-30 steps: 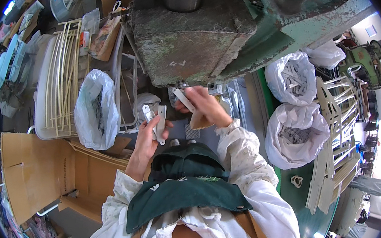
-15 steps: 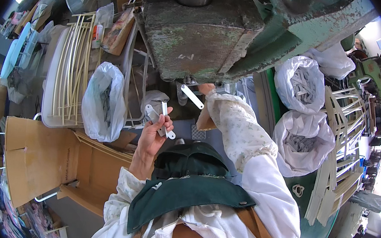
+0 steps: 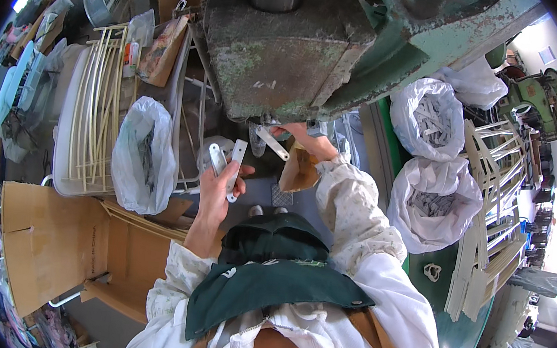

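My left hand (image 3: 218, 188) is closed round a few flat white metal strips (image 3: 237, 159) with holes near their rounded ends. They fan apart above the fingers. Under the lower edge of a worn green press (image 3: 281, 79), my right hand (image 3: 306, 140) reaches leftward, fingers together at another white metal strip (image 3: 273, 143). This strip slants down to the right, with a hole in its lower end. The press hides part of the right fingertips, and the exact grip is hard to see.
White bags of metal pieces stand left (image 3: 146, 157) and right, one right bag (image 3: 435, 204) below another (image 3: 430, 122). An open cardboard box (image 3: 54, 239) lies lower left. Pale rods (image 3: 98, 114) rest on a white tub. Frames (image 3: 487, 257) are stacked at right.
My right hand and its strip have shifted slightly left, and more of the hand and wrist shows. The strips in my left hand have turned more upright. The whole view has shifted a little.
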Action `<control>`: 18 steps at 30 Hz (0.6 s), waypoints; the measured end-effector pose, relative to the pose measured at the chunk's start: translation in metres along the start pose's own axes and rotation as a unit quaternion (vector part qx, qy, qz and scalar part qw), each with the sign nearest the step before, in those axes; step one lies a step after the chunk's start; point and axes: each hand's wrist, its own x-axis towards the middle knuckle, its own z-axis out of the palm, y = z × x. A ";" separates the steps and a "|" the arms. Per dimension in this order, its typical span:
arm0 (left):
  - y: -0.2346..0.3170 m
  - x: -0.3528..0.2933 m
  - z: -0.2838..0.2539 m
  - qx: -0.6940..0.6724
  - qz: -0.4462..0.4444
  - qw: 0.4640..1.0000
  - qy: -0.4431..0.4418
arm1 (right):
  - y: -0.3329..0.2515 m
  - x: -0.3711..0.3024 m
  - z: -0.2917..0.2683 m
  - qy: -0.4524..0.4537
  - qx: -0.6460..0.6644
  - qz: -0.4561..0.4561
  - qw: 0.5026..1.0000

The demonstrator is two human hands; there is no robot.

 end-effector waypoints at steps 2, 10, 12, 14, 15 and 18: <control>0.001 -0.002 -0.005 0.000 0.015 1.000 0.012 | -0.025 -0.012 0.018 -0.056 -0.008 0.017 0.998; 0.012 0.007 0.006 -0.009 0.073 0.997 -0.007 | -0.021 -0.012 0.033 0.009 -0.034 0.014 0.999; 0.018 0.010 0.013 0.003 0.078 0.997 -0.019 | -0.011 -0.019 0.025 0.038 -0.140 -0.013 0.989; 0.026 0.012 0.026 0.024 0.074 0.997 -0.026 | -0.023 -0.031 0.017 -0.009 -0.290 -0.073 0.954; 0.025 0.020 0.028 0.046 0.073 0.995 -0.044 | -0.025 -0.034 0.013 -0.070 -0.278 -0.042 0.957; 0.022 0.039 0.028 0.113 0.052 0.992 0.000 | -0.035 -0.041 0.021 -0.114 -0.243 0.010 0.963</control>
